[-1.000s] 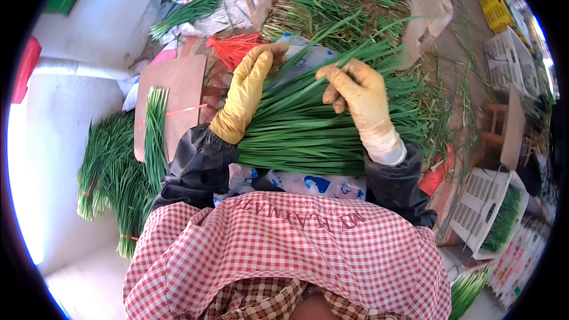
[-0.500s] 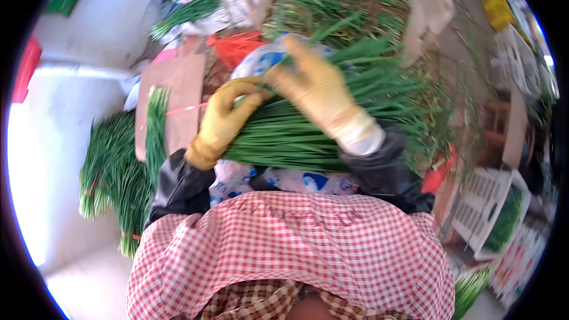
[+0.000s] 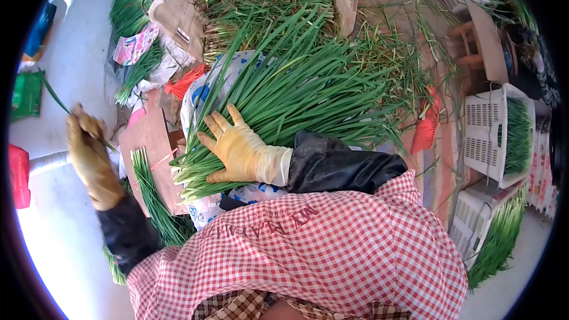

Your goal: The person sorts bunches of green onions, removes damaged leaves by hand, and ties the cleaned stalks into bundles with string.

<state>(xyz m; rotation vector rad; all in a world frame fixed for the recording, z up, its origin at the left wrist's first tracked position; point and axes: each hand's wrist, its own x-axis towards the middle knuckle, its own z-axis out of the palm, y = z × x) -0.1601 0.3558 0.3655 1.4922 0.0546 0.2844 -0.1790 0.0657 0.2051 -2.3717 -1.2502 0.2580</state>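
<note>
Sitting farther left than half a second ago, the left hand [image 3: 88, 157] pinches a green stalk [image 3: 54, 93], now apart from the bunch [image 3: 296, 95] on patterned plastic [image 3: 200, 93], where the splayed right hand [image 3: 242, 153] rests, not gripping.

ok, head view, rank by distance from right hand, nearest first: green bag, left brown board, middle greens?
1. Greens: middle, touching the right hand.
2. Brown board: to the hand's left.
3. Green bag: far left, beyond the left hand.
</note>
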